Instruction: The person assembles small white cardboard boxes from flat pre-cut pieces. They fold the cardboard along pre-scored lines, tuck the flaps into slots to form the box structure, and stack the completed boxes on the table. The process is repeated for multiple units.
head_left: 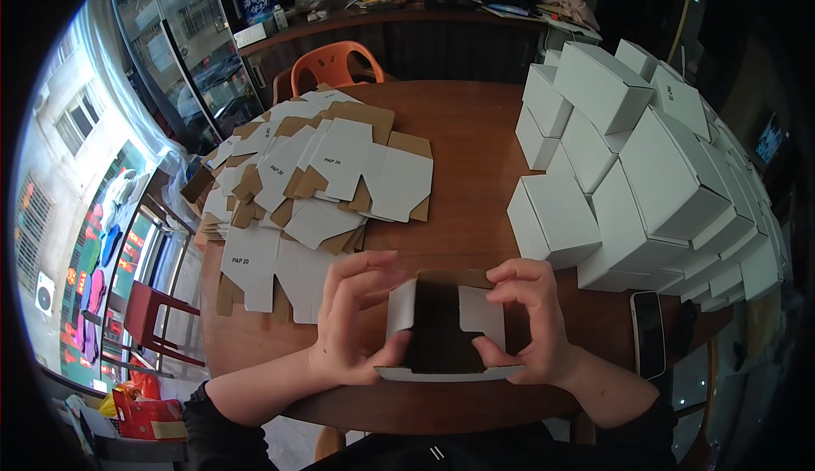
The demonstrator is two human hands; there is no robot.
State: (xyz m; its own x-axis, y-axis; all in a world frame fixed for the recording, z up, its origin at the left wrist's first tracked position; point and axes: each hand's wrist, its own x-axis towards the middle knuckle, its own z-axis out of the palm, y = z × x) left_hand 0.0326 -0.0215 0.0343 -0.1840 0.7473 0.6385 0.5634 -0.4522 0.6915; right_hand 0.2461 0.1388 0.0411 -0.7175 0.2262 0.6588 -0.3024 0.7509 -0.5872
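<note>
A half-folded small cardboard box (447, 327), white outside and brown inside, is held over the near edge of the round wooden table (463, 140). My left hand (352, 318) grips its left wall, thumb on the front flap. My right hand (531, 322) grips its right wall, fingers curled over the top. To the left lies a spread pile of flat unfolded box blanks (314, 182). On the right stands a tall stack of finished white boxes (645, 165), close to my right hand.
A dark phone (649, 332) lies on the table right of my right hand. An orange plastic chair (333, 62) stands at the far side. Behind it a dark counter (407, 21) carries fruit and clutter. A red stool (148, 310) stands on the floor at left.
</note>
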